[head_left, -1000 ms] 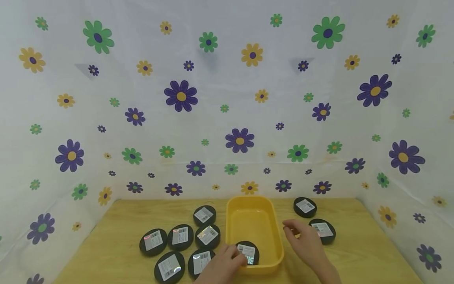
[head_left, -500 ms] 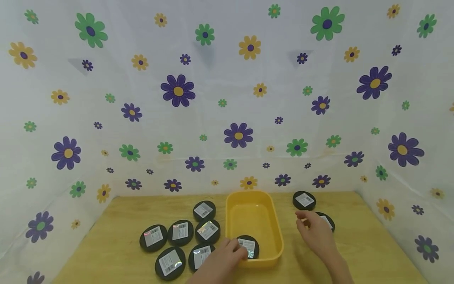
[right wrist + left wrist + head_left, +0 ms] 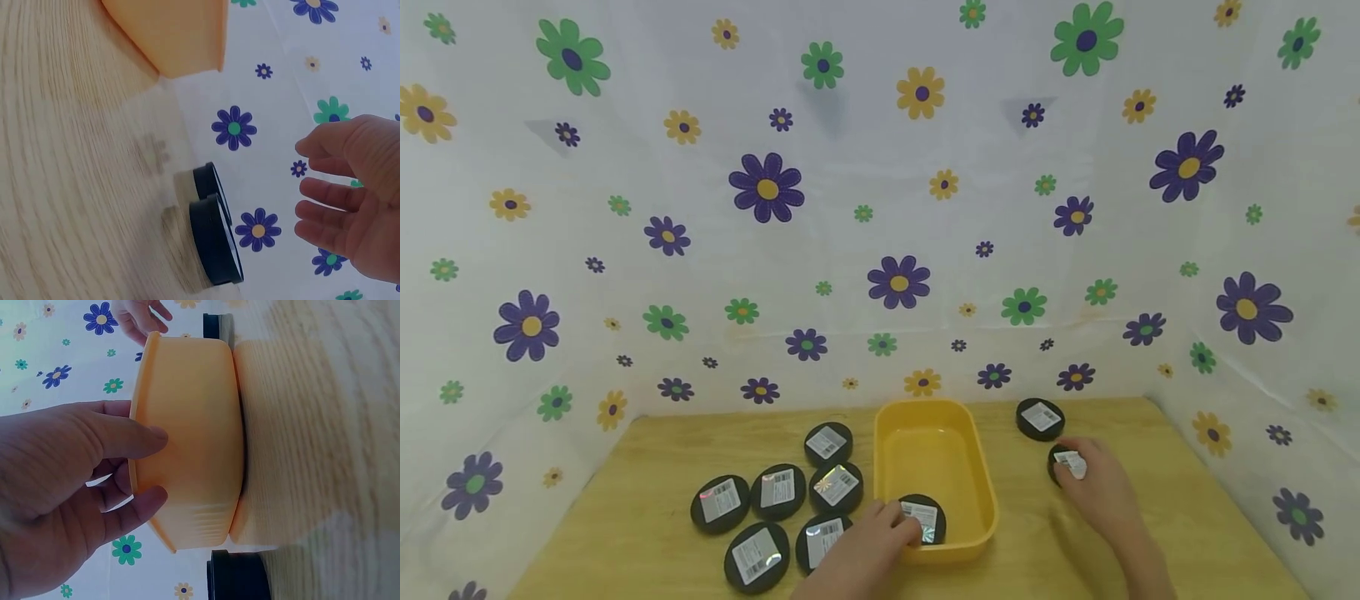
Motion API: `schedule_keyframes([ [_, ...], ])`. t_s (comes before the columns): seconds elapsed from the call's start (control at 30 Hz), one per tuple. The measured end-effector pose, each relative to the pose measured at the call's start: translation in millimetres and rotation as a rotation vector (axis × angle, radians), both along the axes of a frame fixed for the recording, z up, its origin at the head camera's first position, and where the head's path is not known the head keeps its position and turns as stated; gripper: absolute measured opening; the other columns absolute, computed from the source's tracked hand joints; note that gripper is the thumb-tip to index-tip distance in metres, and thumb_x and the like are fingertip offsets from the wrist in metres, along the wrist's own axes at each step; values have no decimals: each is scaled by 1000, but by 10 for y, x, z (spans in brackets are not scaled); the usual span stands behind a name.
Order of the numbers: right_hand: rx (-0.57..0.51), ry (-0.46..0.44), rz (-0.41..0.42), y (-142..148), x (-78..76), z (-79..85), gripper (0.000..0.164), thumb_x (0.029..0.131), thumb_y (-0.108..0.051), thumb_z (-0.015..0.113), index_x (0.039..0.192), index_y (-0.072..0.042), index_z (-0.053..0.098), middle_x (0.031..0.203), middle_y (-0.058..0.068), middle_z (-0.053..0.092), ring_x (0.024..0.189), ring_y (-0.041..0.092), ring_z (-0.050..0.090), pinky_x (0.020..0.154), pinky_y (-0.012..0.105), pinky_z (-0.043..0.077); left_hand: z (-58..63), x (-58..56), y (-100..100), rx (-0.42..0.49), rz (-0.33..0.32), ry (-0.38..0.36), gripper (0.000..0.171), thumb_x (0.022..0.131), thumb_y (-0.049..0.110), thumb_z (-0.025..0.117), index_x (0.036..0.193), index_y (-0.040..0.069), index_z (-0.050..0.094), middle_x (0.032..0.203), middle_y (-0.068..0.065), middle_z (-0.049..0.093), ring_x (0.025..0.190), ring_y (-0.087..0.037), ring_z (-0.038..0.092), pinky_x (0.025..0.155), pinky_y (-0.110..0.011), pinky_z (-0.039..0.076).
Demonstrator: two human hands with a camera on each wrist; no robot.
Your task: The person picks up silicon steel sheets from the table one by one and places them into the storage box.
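Note:
My left hand holds the near left rim of a yellow plastic tray. In the left wrist view its thumb lies on the tray's outer wall, with other fingers over the rim. Inside the tray, beside those fingertips, lies a flat round black container with a white barcode label. To the tray's right, my right hand overlaps another black round container in the head view. The right wrist view shows that hand apart from the containers, fingers loosely bent and holding nothing.
One more black container sits at the back right of the wooden table. Left of the tray lie several more labelled containers. A white flower-print cloth hangs behind and along both sides.
My right hand has moved right, away from the tray, until it overlaps the nearer right-hand container. My left hand has stayed at the tray rim. The head view has shifted slightly.

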State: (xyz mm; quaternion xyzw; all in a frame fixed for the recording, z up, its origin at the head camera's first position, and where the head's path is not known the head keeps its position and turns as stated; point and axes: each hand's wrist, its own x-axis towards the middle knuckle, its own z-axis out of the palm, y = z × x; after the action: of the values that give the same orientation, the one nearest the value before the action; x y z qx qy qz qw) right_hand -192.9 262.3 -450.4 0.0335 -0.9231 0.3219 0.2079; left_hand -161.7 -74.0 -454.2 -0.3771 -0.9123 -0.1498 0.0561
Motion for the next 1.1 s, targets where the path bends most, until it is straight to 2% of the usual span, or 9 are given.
schedule_keyframes([
  [0.17, 30, -50, -9, 105, -4, -6, 43, 83, -8, 71, 122, 7, 60, 118, 34, 55, 108, 49, 55, 88, 60, 45, -6, -7, -9, 13, -1, -2, 36, 75, -2, 72, 95, 24, 59, 90, 11, 46, 83, -7, 41, 72, -21, 43],
  [0.43, 59, -190, -26, 216, 35, -14, 58, 81, -14, 75, 131, 8, 52, 126, 38, 47, 112, 52, 49, 91, 63, 43, -29, 8, -21, 34, -33, 55, 34, 77, -1, 71, 96, 24, 58, 91, 10, 46, 85, -8, 42, 74, -20, 43],
  [0.57, 75, -239, -35, 274, 20, -45, 63, 81, -16, 75, 132, 10, 49, 127, 40, 44, 113, 56, 47, 91, 65, 42, -38, 3, -12, 19, -28, 90, 32, 78, 1, 71, 95, 24, 57, 90, 9, 47, 84, -9, 42, 73, -21, 43],
  [0.73, 85, -288, -54, 314, -18, -73, 70, 80, -21, 76, 133, 13, 46, 129, 42, 42, 116, 61, 42, 93, 68, 40, -4, 15, -17, -2, 3, 18, 32, 79, 2, 71, 97, 25, 58, 92, 10, 46, 86, -8, 42, 74, -21, 43],
  [0.93, 78, -356, -73, 343, -13, -76, 86, 81, -30, 78, 139, 17, 35, 134, 44, 34, 123, 62, 33, 100, 70, 33, 22, 30, -17, -13, 8, -6, 32, 81, 2, 70, 98, 26, 58, 92, 10, 45, 86, -8, 41, 75, -21, 43],
  [1.1, 43, -417, -83, 380, -12, -118, 99, 79, -34, 80, 145, 15, 25, 140, 46, 24, 127, 64, 26, 102, 72, 29, 18, 31, -13, -25, 11, -30, 32, 82, 2, 70, 98, 26, 57, 93, 10, 45, 86, -8, 41, 75, -22, 43],
])
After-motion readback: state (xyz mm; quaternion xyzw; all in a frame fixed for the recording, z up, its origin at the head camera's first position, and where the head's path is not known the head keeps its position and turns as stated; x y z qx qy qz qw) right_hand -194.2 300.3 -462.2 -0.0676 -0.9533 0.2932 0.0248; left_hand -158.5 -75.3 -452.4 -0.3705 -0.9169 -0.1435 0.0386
